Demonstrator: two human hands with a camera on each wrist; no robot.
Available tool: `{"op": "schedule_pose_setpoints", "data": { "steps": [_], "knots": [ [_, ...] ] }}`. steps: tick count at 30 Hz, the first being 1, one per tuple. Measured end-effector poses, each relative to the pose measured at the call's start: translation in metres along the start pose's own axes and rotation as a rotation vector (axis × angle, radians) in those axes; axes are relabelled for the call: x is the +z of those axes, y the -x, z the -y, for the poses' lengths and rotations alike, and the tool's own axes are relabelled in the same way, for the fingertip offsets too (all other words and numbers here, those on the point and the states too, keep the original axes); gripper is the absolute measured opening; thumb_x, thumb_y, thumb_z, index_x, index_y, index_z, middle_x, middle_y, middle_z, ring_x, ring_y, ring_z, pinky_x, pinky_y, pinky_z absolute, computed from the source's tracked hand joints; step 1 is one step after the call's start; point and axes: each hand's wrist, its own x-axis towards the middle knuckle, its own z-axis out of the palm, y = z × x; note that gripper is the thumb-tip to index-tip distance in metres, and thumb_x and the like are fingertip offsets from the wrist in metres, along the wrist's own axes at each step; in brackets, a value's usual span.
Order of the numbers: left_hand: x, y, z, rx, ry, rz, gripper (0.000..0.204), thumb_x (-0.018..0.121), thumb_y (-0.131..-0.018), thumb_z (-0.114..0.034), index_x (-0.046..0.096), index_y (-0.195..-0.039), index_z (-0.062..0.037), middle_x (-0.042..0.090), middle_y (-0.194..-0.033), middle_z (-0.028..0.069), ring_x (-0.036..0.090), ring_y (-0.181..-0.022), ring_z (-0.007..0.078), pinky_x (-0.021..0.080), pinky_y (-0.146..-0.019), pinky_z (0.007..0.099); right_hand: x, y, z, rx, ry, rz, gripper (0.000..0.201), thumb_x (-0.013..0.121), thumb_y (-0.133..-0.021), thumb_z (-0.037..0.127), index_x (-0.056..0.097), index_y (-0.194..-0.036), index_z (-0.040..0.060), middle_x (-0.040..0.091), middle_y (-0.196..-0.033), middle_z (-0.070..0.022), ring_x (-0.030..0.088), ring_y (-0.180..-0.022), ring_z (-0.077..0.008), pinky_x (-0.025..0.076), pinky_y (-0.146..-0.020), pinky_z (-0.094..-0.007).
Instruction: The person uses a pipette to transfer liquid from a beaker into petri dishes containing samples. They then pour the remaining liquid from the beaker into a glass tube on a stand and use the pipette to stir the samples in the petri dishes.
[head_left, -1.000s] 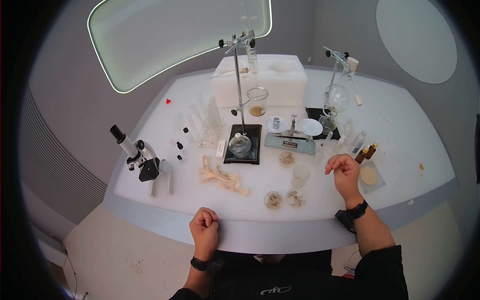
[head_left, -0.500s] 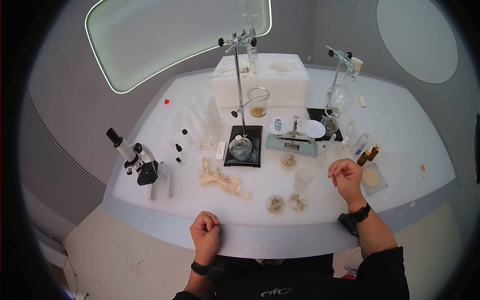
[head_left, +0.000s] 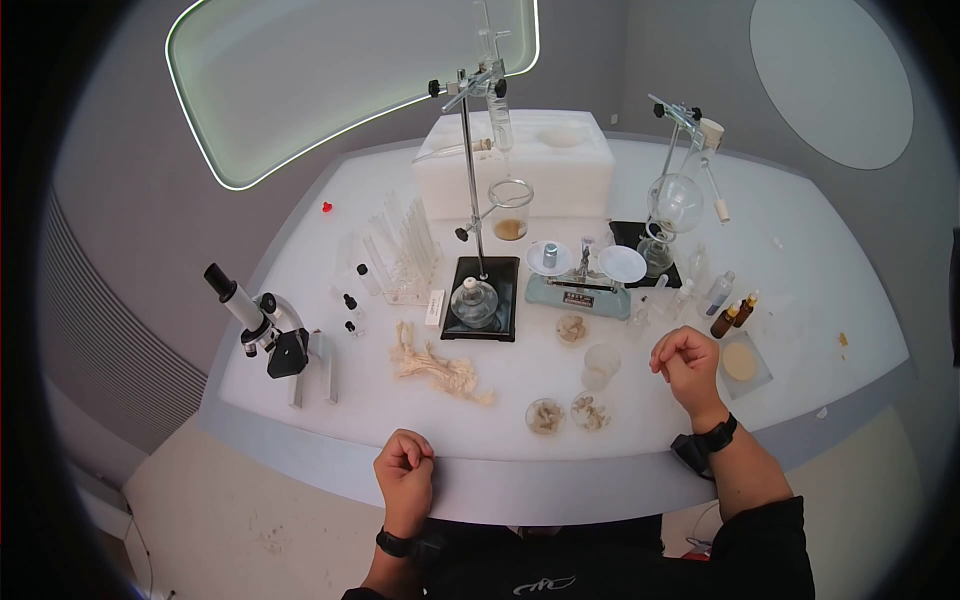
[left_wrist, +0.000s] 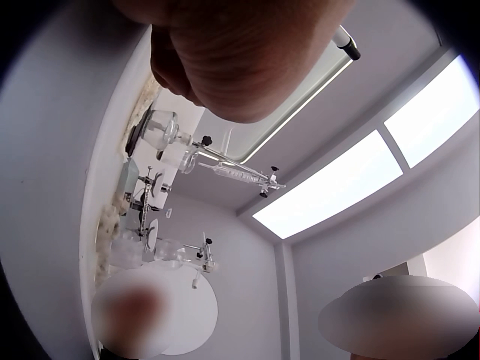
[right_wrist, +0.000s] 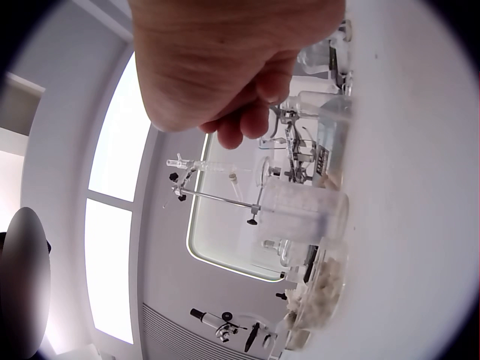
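Observation:
My left hand [head_left: 404, 470] rests at the table's front edge, fingers loosely curled and holding nothing. My right hand [head_left: 687, 365] lies over the table's right side, its fingers bent inward with nothing in them. Left of it stands a clear plastic cup [head_left: 601, 367]. Two dishes of pale brown pieces, a left dish [head_left: 545, 416] and a right dish [head_left: 590, 410], sit in front of the cup, and a third dish [head_left: 571, 329] lies behind it. Beside the right hand is a square plate with a round tan disc [head_left: 739, 362]. A pale, crumpled, fibrous bundle [head_left: 440, 370] lies beyond the left hand.
A microscope [head_left: 262, 325] stands at the left, near a rack of test tubes [head_left: 405, 250]. A spirit lamp [head_left: 474, 302] sits on the central stand's black base. Behind are a balance [head_left: 578, 297] and a white foam block [head_left: 560, 180]. Brown dropper bottles [head_left: 726, 320] stand at the right.
Both hands keep nearly the same pose and place. The head view has shifted slightly, so the table things appear a little lower and further left than half a second ago.

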Motion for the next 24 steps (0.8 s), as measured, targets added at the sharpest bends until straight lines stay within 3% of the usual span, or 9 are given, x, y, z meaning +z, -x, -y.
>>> {"op": "schedule_pose_setpoints", "data": {
  "steps": [24],
  "knots": [
    [-0.0009,0.0002,0.0054,0.056,-0.042,0.039,0.036,0.046,-0.075,0.026,0.039,-0.077,-0.0092,0.054,-0.088,0.0053,0.054,-0.083,0.0160,0.052,-0.081,0.0301,0.0002,-0.0022,-0.0002,0.049,0.039,-0.075,0.024,0.055,-0.103,-0.015,0.062,-0.089,0.0036,0.076,-0.085,-0.0110,0.067,-0.066,-0.0109,0.046,-0.052,-0.0227]
  ]
}}
